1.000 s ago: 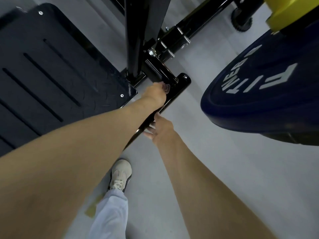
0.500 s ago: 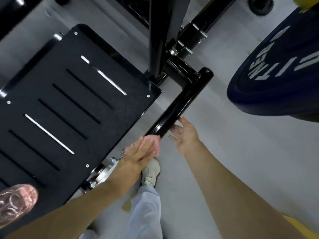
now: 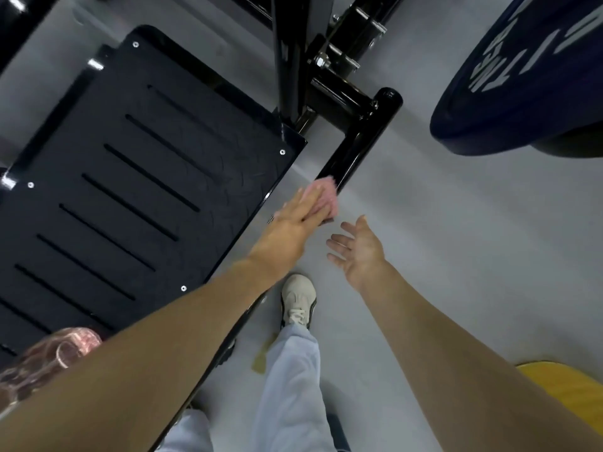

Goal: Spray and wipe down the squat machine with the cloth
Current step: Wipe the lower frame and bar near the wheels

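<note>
The squat machine's black base bar [image 3: 362, 145] runs along the grey floor beside its black ribbed footplate [image 3: 130, 190]. My left hand [image 3: 293, 223] lies flat with straight fingers on a pink cloth [image 3: 323, 197] and presses it onto the near part of the bar. My right hand [image 3: 359, 246] hovers just right of the bar, palm up, fingers spread, touching nothing. No spray bottle is in view.
A black upright post [image 3: 293, 53] and bolted joint rise at the bar's far end. A dark blue weight plate [image 3: 522, 76] hangs at the upper right. Something yellow [image 3: 561, 393] is at the lower right. My shoe [image 3: 298, 298] stands on the floor below my hands.
My left hand slid the cloth from the bar's far end down to its near part, then a little back up. My right hand has come off the bar and opened.
</note>
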